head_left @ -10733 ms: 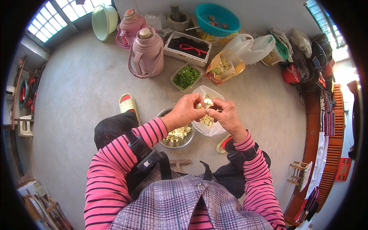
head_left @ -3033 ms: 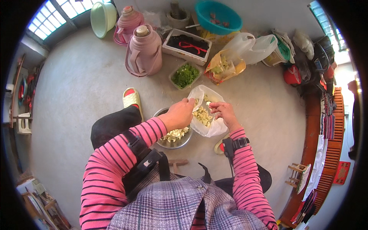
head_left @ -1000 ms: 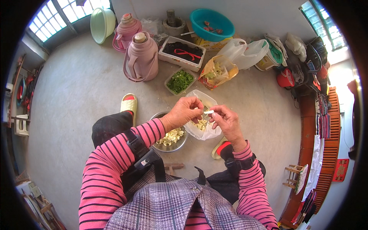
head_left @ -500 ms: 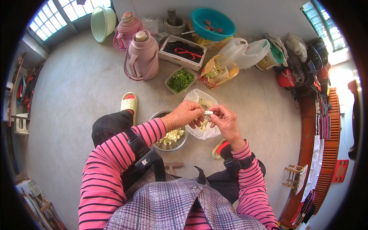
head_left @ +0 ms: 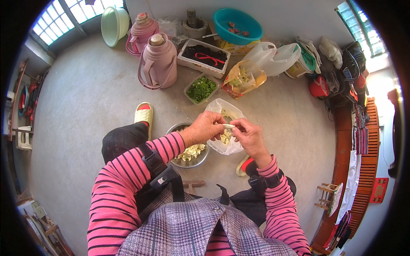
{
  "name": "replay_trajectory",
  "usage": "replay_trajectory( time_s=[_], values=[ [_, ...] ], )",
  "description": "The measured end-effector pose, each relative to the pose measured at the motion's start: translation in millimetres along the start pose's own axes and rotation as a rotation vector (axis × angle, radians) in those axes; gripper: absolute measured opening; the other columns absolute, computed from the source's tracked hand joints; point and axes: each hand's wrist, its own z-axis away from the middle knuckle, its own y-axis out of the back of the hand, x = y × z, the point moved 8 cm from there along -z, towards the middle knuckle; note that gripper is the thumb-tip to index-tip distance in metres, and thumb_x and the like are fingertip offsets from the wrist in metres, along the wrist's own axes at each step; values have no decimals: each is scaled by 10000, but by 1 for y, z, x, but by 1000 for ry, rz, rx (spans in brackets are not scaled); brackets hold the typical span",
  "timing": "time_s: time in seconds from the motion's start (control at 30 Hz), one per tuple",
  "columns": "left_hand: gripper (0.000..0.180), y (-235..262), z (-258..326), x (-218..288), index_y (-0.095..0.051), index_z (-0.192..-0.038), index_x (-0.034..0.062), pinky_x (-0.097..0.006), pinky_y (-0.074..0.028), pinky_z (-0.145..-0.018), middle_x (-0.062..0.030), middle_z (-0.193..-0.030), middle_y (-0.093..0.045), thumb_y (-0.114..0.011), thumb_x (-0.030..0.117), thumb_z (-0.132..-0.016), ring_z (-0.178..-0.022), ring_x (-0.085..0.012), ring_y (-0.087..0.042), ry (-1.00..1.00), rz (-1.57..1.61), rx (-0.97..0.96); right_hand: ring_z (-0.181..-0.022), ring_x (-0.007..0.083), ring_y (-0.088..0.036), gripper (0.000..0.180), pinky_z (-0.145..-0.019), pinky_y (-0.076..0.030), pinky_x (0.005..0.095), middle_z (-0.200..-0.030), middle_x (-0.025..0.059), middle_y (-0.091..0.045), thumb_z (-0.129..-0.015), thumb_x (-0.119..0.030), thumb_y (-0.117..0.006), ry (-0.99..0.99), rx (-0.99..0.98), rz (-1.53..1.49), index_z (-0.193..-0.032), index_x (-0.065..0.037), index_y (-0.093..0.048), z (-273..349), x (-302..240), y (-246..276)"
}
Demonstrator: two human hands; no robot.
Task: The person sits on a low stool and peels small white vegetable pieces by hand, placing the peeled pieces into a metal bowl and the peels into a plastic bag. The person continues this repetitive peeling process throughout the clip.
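Note:
My left hand (head_left: pixel 206 129) and my right hand (head_left: pixel 247 135) meet over an open clear plastic bag (head_left: pixel 225 112) of pale garlic cloves. Between the fingertips of both hands is one small pale clove (head_left: pixel 229 126). Just below my left wrist stands a metal bowl (head_left: pixel 173 160) with a heap of pale peeled pieces (head_left: pixel 192 151). Both forearms wear pink striped sleeves, and a dark watch sits on my right wrist.
On the concrete floor ahead: two pink thermos jugs (head_left: pixel 159 59), a tray of chopped greens (head_left: pixel 200 88), a white tub with dark contents (head_left: pixel 204 56), a teal basin (head_left: pixel 237 24), a pale green basin (head_left: pixel 113 24), and plastic bags (head_left: pixel 260 64). A wooden bench (head_left: pixel 366 141) runs along the right.
Both hands stay together over the bag, working a clove; three seconds ago the right hand was down in the bag. The view has shifted slightly.

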Motion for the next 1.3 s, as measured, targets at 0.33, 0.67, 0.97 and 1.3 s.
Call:
replay_trajectory(
  time_s=[0.33,0.67,0.97,1.3],
  values=[
    [210,2,0,-2,-646,-868,-2,-253,-544,-539,-42,-755,-654,-564,176,-942,-623,-103,-639,57,25,19,-643,139,-589,124,-613,-489,285,-747,96,-635,-861,-79,-620,-86,-9,128,-954,4,-614,1,6,-1],
    [212,-3,8,14,-645,-840,-26,-286,-524,-544,-49,-655,-620,-583,162,-917,-570,-101,-617,-96,-349,46,-677,266,-626,130,-620,-495,353,-777,142,-623,-852,-90,-625,140,5,334,-940,-13,-567,3,-12,-7],
    [223,-9,9,14,-631,-812,-37,-344,-537,-562,-153,-664,-644,-553,145,-915,-576,-197,-671,-146,-330,131,-687,315,-628,121,-620,-501,386,-802,152,-615,-836,-70,-628,245,111,467,-919,-24,-554,5,-22,-6],
    [149,-19,19,12,-588,-803,-13,-508,-494,-636,-266,-725,-611,-554,103,-891,-721,-463,-614,-325,-353,370,-691,337,-635,99,-610,-506,397,-837,165,-631,-825,-47,-627,241,243,469,-882,-22,-551,2,-25,-5]
  ],
)
